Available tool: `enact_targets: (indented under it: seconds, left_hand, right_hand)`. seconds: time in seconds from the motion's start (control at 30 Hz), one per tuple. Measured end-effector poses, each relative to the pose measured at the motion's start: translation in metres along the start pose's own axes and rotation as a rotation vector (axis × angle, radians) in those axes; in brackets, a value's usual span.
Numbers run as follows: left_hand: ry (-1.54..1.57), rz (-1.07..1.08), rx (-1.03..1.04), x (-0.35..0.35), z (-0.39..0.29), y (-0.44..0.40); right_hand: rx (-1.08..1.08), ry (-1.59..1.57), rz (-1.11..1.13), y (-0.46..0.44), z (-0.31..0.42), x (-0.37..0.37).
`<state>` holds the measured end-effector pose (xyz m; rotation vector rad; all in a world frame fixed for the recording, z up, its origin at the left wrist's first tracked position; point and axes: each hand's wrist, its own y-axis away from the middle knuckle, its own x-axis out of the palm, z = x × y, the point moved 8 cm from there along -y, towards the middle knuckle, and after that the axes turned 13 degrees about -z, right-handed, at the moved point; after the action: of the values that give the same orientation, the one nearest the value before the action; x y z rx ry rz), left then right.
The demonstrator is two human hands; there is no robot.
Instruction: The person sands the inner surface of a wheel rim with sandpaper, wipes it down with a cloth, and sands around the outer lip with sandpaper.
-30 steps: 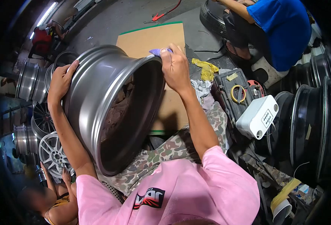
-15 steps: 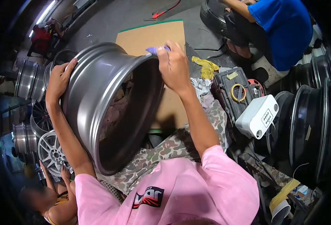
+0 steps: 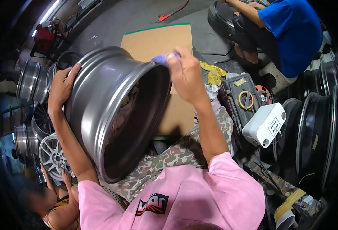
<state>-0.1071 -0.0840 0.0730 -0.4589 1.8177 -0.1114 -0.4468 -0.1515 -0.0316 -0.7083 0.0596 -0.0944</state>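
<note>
A large grey metal wheel rim point(image 3: 96, 92) is tilted over my lap, its open side facing right and down. My left hand point(image 3: 63, 85) grips the rim's far left edge, thumb on top. Between the fingers of my right hand point(image 3: 185, 73) is a small purple cloth or pad point(image 3: 160, 59), pressed against the lip at the rim's upper right. Camouflage fabric point(image 3: 165, 168) covers my legs beneath the rim. Some reddish-brown surface shows dimly inside the rim.
Cardboard point(image 3: 180, 115) lies on the floor ahead. At right are a dark toolbox point(image 3: 234, 96) with a tape roll point(image 3: 245, 99), a white box point(image 3: 264, 124) and dark rims point(image 3: 314, 130). Co-workers sit at upper right and lower left; more rims stand at left point(image 3: 33, 82).
My right hand and the purple cloth first shifted slightly left, then back right; the hand now looks blurred. My left hand keeps its hold on the rim. The whole view has shifted slightly.
</note>
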Motion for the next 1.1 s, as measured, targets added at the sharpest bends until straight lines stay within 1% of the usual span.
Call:
enact_targets:
  seconds: [0.03,0.07,0.1,0.17,0.2,0.3,0.4,0.43,0.53,0.57,0.67,0.7,0.73,0.8,0.83,0.87,0.9,0.97,1.0,1.03,1.1]
  left_hand:
    - [-0.001,0.039,-0.026,0.002,0.002,0.003]
    - [-0.003,0.028,-0.016,0.001,0.003,0.005]
    - [-0.001,0.012,0.002,0.001,0.002,0.004]
    - [-0.015,-0.050,0.043,0.001,0.000,0.001]
    - [0.001,-0.037,0.023,0.001,0.002,-0.001]
    - [0.013,0.036,-0.047,0.003,0.009,0.001]
    - [-0.033,-0.023,0.062,0.002,0.004,-0.003]
    - [-0.037,-0.017,0.037,0.002,0.004,-0.002]
    - [0.028,0.024,-0.015,0.004,0.010,0.000]
    - [0.063,0.027,-0.037,0.005,0.009,0.001]
    - [-0.017,-0.024,0.056,0.004,0.008,-0.005]
    - [-0.011,-0.028,0.088,0.004,0.009,-0.007]
    - [0.001,-0.029,0.065,0.004,0.013,-0.010]
    - [0.019,0.003,0.006,0.006,0.012,-0.005]
    - [0.069,0.031,-0.031,0.007,0.009,-0.004]
    - [0.034,0.021,-0.011,0.007,0.011,-0.005]
    - [0.000,0.003,0.017,0.007,0.016,-0.009]
    - [-0.042,-0.014,0.077,0.007,0.015,-0.014]
    - [-0.024,-0.028,0.074,0.005,0.013,-0.015]
    - [-0.007,-0.033,0.066,0.006,0.012,-0.013]
    - [-0.001,-0.019,0.060,0.006,0.009,-0.011]
  right_hand:
    - [-0.008,0.038,0.011,-0.004,-0.016,0.005]
    - [-0.021,0.077,0.017,-0.009,-0.016,0.007]
    - [0.102,0.016,0.055,-0.009,-0.020,0.008]
    - [0.055,0.013,0.082,-0.008,0.004,-0.001]
    - [0.041,0.008,0.106,-0.004,0.012,-0.002]
    - [0.002,0.017,0.015,-0.003,-0.008,0.000]
    - [0.018,0.113,-0.033,-0.003,-0.008,0.002]
    - [-0.022,0.056,0.003,0.003,0.002,-0.003]
    - [-0.017,-0.026,-0.028,0.009,0.005,-0.012]
    - [0.000,0.061,-0.017,0.006,-0.016,-0.006]
    - [0.192,0.126,-0.042,0.015,-0.058,0.007]
    - [0.047,0.109,-0.114,0.018,-0.032,0.005]
    - [0.051,0.007,-0.146,0.027,-0.015,0.000]
    - [0.100,-0.039,-0.206,0.045,-0.006,0.004]
    - [0.144,0.018,-0.257,0.053,-0.018,0.009]
    - [0.177,0.074,-0.313,0.058,-0.039,0.017]
    - [0.203,0.128,-0.376,0.054,-0.045,0.020]
    - [0.161,0.105,-0.462,0.063,-0.027,0.023]
    - [0.138,0.092,-0.500,0.066,-0.015,0.022]
    - [0.152,0.045,-0.446,0.070,-0.009,0.024]
    - [0.166,0.167,-0.463,0.064,-0.035,0.028]
